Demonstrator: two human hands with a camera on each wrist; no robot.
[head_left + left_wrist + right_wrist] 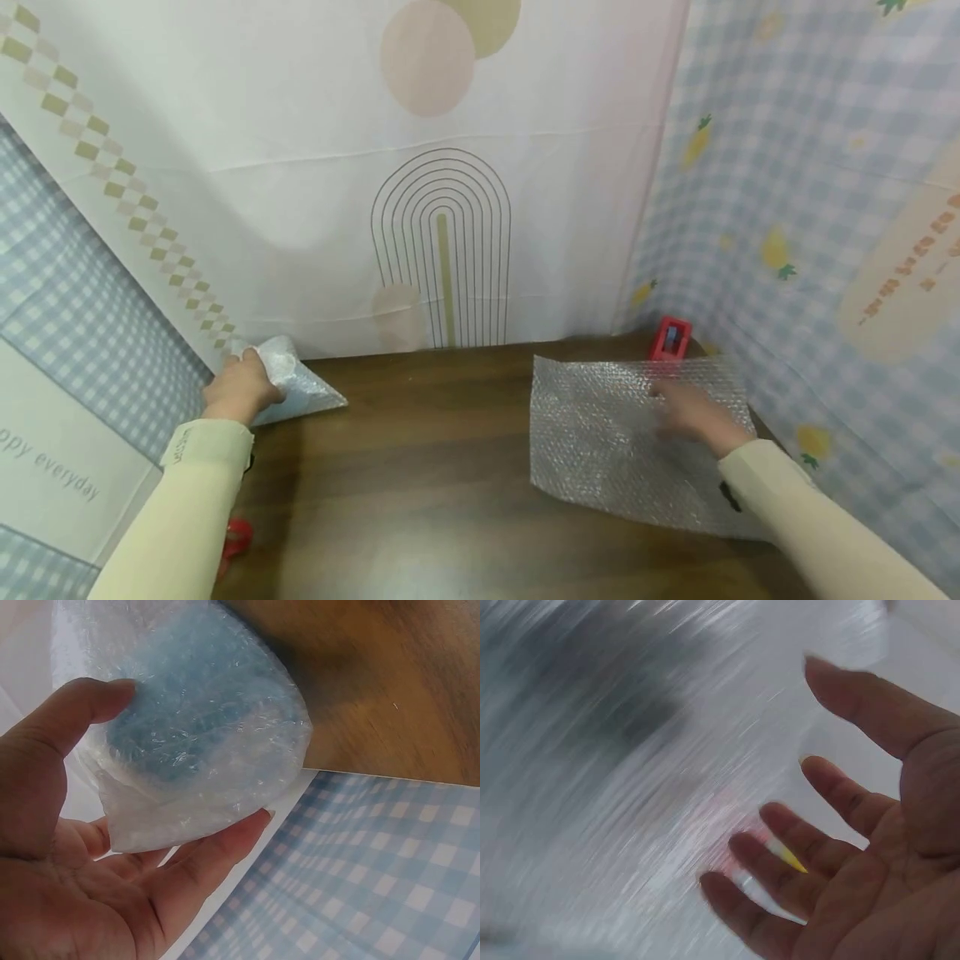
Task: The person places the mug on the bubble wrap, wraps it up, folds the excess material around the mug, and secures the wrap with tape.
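At the back left of the table, my left hand (238, 388) grips a light-blue thing wrapped in bubble wrap (296, 379). In the left wrist view the thumb lies on top of the bubble-wrapped bundle (202, 712) and the fingers reach beneath it. What the blue thing is stays hidden by the wrap. On the right, my right hand (693, 415) is over a sheet of clear bubble wrap (592, 442), blurred by motion. The right wrist view shows its fingers (769, 874) spread and slightly bent, holding nothing, with the blurred sheet (630, 795) beside them.
A red tape dispenser (670, 337) stands at the back right, partly behind the sheet's far edge. Red handles, seemingly of scissors (238, 537), show beside the left sleeve. Patterned cloths (322, 208) hang behind and on both sides of the brown wooden table (405, 492).
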